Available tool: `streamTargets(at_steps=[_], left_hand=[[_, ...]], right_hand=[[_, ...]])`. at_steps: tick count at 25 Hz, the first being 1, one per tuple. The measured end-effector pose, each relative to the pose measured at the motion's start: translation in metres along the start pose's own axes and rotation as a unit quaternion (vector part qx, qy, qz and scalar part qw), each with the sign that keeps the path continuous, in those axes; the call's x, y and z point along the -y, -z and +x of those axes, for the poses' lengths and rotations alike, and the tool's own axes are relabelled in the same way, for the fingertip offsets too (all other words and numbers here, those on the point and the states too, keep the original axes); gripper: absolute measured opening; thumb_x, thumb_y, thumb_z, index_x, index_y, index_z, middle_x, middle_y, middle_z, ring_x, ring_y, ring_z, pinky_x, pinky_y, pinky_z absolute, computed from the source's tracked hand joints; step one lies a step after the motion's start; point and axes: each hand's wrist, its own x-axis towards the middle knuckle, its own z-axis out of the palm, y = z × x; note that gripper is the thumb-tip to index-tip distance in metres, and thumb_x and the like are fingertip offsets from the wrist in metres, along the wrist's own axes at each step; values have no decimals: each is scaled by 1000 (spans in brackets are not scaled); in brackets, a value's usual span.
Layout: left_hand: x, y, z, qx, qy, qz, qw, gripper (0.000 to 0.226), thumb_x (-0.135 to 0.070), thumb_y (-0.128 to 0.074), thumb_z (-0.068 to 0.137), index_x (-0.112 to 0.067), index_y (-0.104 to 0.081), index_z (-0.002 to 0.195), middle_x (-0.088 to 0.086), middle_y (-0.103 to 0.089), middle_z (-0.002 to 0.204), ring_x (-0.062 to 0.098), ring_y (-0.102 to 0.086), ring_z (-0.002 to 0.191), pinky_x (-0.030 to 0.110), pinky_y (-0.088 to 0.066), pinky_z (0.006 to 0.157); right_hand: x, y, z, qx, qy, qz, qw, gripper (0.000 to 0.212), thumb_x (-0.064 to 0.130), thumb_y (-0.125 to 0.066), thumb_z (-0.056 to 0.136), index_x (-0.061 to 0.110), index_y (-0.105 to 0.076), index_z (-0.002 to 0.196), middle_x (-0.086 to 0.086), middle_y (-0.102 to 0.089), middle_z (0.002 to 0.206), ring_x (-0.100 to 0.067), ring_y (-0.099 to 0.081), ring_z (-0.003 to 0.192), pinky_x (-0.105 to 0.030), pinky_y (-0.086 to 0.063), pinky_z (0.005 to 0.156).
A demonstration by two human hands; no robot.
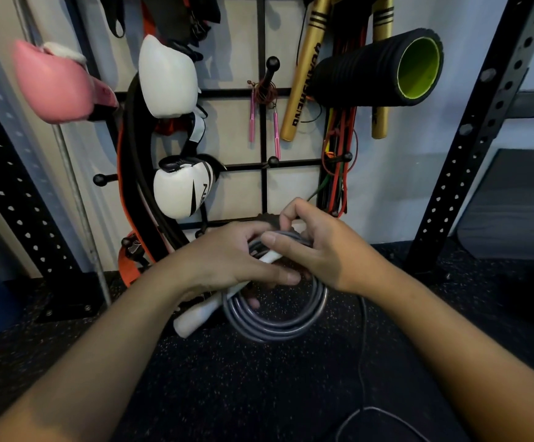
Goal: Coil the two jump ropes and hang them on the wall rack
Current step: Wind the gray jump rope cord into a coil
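A grey jump rope [278, 327] is wound into a coil of several loops, held low in front of the wall rack [263, 129]. My left hand [227, 260] grips the top of the coil together with its white handles [195, 317], which stick out down-left. My right hand [316, 244] pinches the grey strands at the top of the coil. A second jump rope with pink handles [252, 118] hangs in a small dark red bundle from a black peg [272, 63] on the rack.
White boxing gloves [166, 78], a pink glove [52, 81], gold sticks [303, 74], a black foam roller [377, 68] and resistance bands [339, 161] hang on the rack. Free pegs [273, 161] sit mid-rack. Black perforated uprights [469, 138] flank it. A thin cable [362, 362] lies on the speckled floor.
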Motion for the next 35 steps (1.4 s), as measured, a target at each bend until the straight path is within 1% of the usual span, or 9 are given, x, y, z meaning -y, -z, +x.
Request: streamTargets(at_steps=[5, 9, 11, 15, 18, 25, 28, 31, 35], left_hand=[[0, -8, -3, 11, 19, 38, 999, 42, -37, -85, 77, -13, -72, 109, 0, -65, 61, 17, -63, 56, 32, -57, 60], [-2, 0, -4, -54, -54, -109, 991, 34, -35, -77, 81, -13, -72, 106, -4, -52, 52, 12, -50, 45, 29, -50, 53], [-6, -1, -1, -131, -113, -269, 948, 22, -35, -75, 81, -16, -66, 85, -6, -45, 49, 10, -43, 42, 28, -49, 50], [-15, -15, 12, -281, -160, -524, 788, 31, -40, -70, 90, -22, -54, 71, -9, -41, 51, 5, -42, 42, 24, -50, 49], [-14, -32, 17, -359, -148, -562, 730, 39, -44, -63, 97, -21, -52, 68, -7, -46, 53, 9, -52, 48, 28, -50, 50], [-4, -60, 18, -338, -148, -469, 802, 32, -33, -65, 97, -22, -64, 67, -5, -60, 64, 10, -60, 63, 34, -50, 72], [-3, -47, 17, -282, -138, -445, 839, 15, -29, -72, 87, -17, -71, 77, -3, -68, 68, 11, -67, 67, 34, -54, 77], [-2, -5, 11, -258, -132, -421, 859, 50, -24, -83, 70, -9, -68, 114, 2, -78, 88, 18, -74, 78, 34, -62, 72], [-25, 36, -27, -155, -142, 49, 976, 68, -36, -87, 72, -36, -58, 133, -8, -75, 116, 4, -73, 99, 18, -54, 91]], right_hand=[[0, -3, 0, -19, 17, 2, 1000, 43, 63, -49, 97, 21, -59, 90, 4, -54, 58, -12, -47, 52, -39, -41, 51], [-5, 22, 0, -112, -95, 131, 981, 80, 73, -23, 95, 8, -65, 74, -5, -52, 56, -13, -47, 45, -15, -41, 47], [-20, 29, -4, -121, -103, 179, 971, 71, 65, -34, 99, 11, -67, 70, -6, -44, 51, -16, -37, 41, -19, -36, 44], [-32, 10, -8, -75, -99, 269, 955, 36, 37, -49, 106, 14, -74, 96, -11, -60, 65, -25, -49, 53, -27, -47, 44], [-4, -27, -8, -63, -117, 361, 923, 57, 59, -36, 102, 15, -65, 123, -14, -69, 83, -26, -57, 52, -27, -43, 39], [23, -46, -7, -208, -131, 444, 862, 23, 32, -64, 99, 10, -66, 99, -3, -49, 56, -9, -33, 39, -20, -22, 37], [15, -29, -3, -211, -155, 368, 892, 25, 26, -62, 100, 2, -65, 99, -3, -51, 54, -9, -38, 39, -21, -27, 37], [10, -3, -2, -151, -104, 227, 957, 20, 24, -61, 100, 8, -68, 90, -3, -54, 56, -12, -43, 43, -20, -34, 40], [6, 18, -5, -6, -43, 26, 999, 13, 32, -64, 96, 23, -68, 87, 3, -56, 61, -10, -46, 50, -22, -39, 45]])
